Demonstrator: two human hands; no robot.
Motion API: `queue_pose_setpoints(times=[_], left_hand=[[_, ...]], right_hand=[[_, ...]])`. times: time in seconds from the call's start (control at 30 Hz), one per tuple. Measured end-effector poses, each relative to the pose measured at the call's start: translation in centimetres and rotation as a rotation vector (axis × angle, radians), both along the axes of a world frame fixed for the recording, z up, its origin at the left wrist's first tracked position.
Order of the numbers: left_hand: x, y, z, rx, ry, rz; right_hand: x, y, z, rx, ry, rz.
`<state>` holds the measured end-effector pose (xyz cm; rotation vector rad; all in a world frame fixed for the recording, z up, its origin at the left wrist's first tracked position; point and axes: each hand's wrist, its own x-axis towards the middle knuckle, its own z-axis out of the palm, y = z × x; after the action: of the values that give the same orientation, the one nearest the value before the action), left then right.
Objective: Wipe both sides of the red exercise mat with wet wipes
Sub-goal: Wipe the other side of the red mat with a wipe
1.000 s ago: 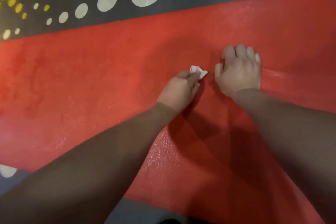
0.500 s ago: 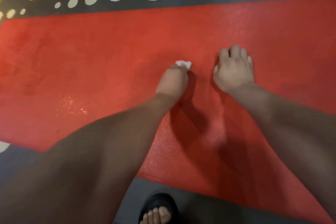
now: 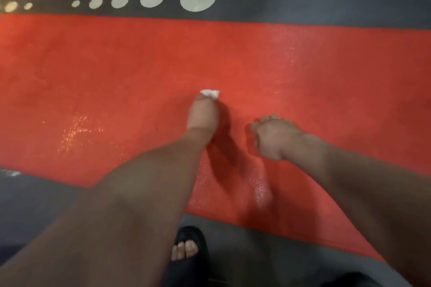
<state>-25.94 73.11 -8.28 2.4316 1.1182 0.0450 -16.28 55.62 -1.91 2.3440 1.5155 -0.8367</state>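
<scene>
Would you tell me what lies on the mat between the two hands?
Only bare red exercise mat, shadowed, between the left hand and right hand, in the head view.

The red exercise mat [image 3: 326, 65] lies flat on the floor, spreading under and all around the fingers [image 3: 204, 103] of the left hand [image 3: 203, 116], glistening wet in patches. A small crumpled white wet wipe [image 3: 210, 93] pokes out just beyond those fingertips, touching the mat.
</scene>
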Motion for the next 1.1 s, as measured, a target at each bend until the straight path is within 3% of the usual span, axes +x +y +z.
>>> queue_pose_setpoints(times=[0.1,0.23,0.3,0.4,0.57,0.83,1.1], left_hand=[[-1.1,-4.3,0.0,-0.047,-0.027,-0.058],[-4.0,-4.0,3.1,-0.103,0.169,-0.026],[-4.5,-4.0,6.4,-0.127,0.226,-0.119],[-5.9,-4.2,11.2,-0.161,0.258,-0.081],[-10.9,-3.8,16.0,-0.107,0.475,-0.033],[-17.2,-0.7,14.4,-0.135,0.467,-0.081],[-20.0,5.5,16.7,-0.121,0.414,-0.141]], right_hand=[[-0.3,-0.6,1.6,-0.174,-0.034,0.219],[-1.2,-1.2,6.5,-0.356,-0.072,0.399],[-1.6,-0.9,9.7,-0.378,-0.075,0.462],[-2.1,0.2,14.0,-0.301,-0.096,0.531],[-2.2,0.4,18.4,0.018,0.025,0.452],[-3.1,1.5,16.4,-0.158,-0.043,0.342],[-7.5,9.1,23.0,-0.218,-0.209,0.296]])
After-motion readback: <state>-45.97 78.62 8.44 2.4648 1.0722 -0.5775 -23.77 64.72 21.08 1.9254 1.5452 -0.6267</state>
